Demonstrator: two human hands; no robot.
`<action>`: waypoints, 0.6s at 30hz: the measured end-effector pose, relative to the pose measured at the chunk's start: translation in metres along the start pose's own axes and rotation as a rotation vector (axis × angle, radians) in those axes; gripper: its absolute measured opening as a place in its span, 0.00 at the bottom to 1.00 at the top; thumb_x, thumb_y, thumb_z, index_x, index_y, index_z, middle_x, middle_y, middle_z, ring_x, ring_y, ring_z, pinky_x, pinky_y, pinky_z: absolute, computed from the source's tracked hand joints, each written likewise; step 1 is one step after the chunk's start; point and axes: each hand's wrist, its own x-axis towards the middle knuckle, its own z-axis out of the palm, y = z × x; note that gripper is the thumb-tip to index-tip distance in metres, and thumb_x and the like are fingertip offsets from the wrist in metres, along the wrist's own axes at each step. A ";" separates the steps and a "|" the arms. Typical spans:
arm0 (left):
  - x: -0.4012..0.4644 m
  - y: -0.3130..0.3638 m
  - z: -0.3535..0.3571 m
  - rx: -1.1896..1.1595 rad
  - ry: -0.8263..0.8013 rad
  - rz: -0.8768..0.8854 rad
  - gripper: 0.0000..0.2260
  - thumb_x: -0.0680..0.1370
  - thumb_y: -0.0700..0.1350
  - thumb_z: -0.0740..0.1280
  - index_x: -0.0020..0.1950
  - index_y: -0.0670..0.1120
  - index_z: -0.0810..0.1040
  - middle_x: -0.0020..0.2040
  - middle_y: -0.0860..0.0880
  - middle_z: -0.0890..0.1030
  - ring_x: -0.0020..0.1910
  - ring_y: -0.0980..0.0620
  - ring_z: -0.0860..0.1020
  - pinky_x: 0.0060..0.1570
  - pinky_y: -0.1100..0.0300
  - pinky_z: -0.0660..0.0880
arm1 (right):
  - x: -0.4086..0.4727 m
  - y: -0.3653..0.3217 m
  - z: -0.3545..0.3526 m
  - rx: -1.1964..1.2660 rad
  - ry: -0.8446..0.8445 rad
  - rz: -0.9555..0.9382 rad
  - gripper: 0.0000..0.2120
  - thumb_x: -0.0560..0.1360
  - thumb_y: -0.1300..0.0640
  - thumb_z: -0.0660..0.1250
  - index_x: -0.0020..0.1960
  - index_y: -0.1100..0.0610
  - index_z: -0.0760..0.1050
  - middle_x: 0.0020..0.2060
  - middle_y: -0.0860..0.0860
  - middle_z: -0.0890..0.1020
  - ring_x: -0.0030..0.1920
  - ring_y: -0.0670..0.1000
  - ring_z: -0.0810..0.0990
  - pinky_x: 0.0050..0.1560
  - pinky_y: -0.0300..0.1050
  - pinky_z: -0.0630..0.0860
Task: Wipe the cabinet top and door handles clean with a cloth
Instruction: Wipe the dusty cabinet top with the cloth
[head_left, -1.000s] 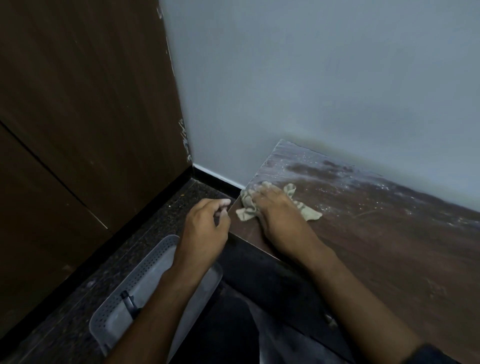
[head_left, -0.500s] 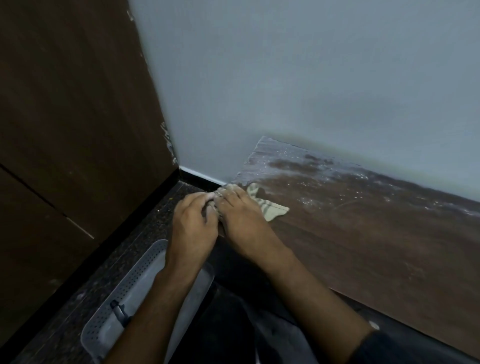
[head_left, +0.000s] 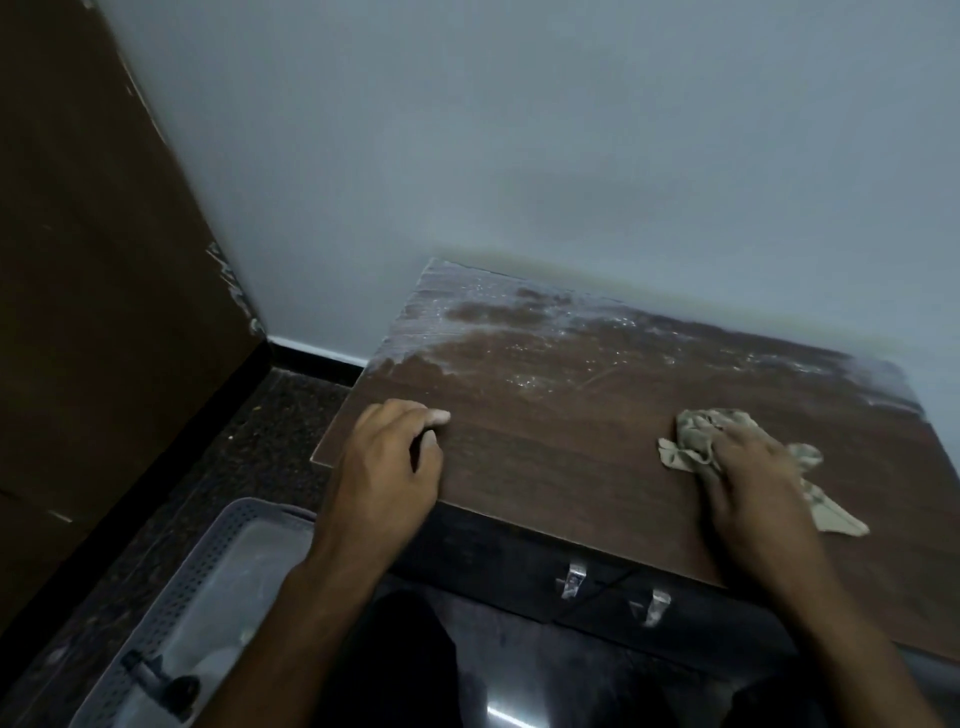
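A low dark wood cabinet top stands against the grey wall, with white dust along its back edge. My right hand presses flat on a crumpled beige cloth near the right side of the top. My left hand rests at the front left corner with fingers loosely curled and nothing in it. Two metal door handles show on the dark front below the top's edge.
A grey perforated plastic basket sits on the speckled dark floor at lower left, with a dark object inside. A tall brown wood panel fills the left side. The grey wall runs behind the cabinet.
My right hand has slid the cloth from the left front corner across to the right side of the top. My left hand has let go of the cloth and stays at the left corner.
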 end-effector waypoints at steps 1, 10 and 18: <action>-0.001 0.001 0.000 0.002 0.000 0.000 0.10 0.77 0.37 0.67 0.56 0.46 0.83 0.54 0.53 0.81 0.56 0.54 0.75 0.59 0.67 0.66 | 0.001 -0.007 0.004 -0.026 0.013 0.030 0.23 0.79 0.52 0.55 0.69 0.59 0.76 0.69 0.59 0.76 0.71 0.63 0.69 0.73 0.59 0.64; 0.003 0.015 0.008 -0.019 0.057 0.065 0.15 0.75 0.40 0.59 0.57 0.42 0.82 0.55 0.45 0.82 0.55 0.45 0.78 0.62 0.58 0.69 | -0.023 -0.173 0.069 0.164 -0.081 -0.478 0.20 0.79 0.57 0.58 0.69 0.56 0.75 0.72 0.56 0.73 0.76 0.60 0.64 0.75 0.58 0.64; -0.001 0.065 0.046 -0.065 -0.157 0.221 0.12 0.76 0.35 0.67 0.57 0.45 0.82 0.55 0.51 0.79 0.56 0.57 0.72 0.59 0.80 0.58 | -0.005 0.021 -0.011 0.019 0.002 -0.100 0.18 0.79 0.63 0.62 0.67 0.55 0.78 0.68 0.55 0.76 0.71 0.57 0.70 0.76 0.49 0.62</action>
